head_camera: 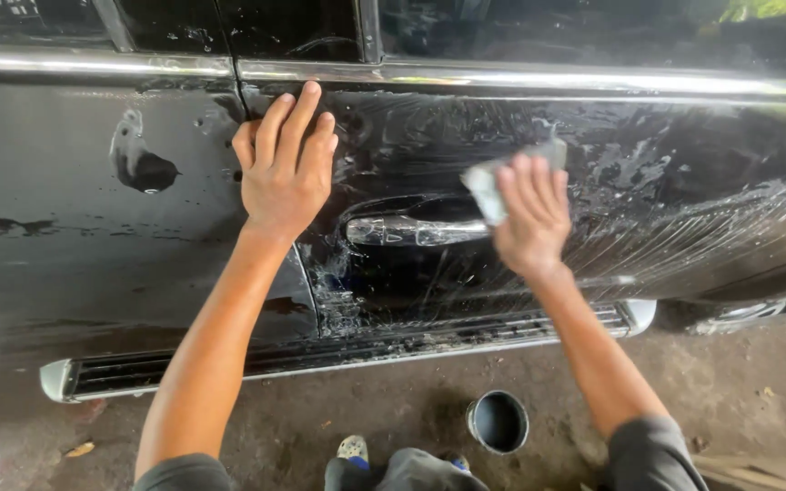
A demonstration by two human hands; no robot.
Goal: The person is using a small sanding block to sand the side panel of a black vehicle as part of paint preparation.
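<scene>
Right hand [529,216] has its grip closed over a small grey sanding pad [488,186], pressing it flat against the wet black car door [684,173] just above and to the right of the chrome door handle [416,230]. Left hand [286,164] holds nothing; its grip is open, palm and spread fingers laid flat on the door to the upper left of the handle, close to the seam between the two doors.

Judging from the slick film on the panel, the pad could skid off line and scuff the chrome handle, since it works right beside it. The bracing hand could also slide on the wet paint and cost the person their balance. Below the handle, on the dirt floor, a dark round cup [498,421] stands near the person's foot [353,447]; a shift of the feet could tip it over.

Counted: two hands, one pad, one door handle, one cup, one running board [320,356] under the doors, one chrome trim strip [502,79] above the handle, and one dull patch [141,164] on the panel to the far left of the handle.
</scene>
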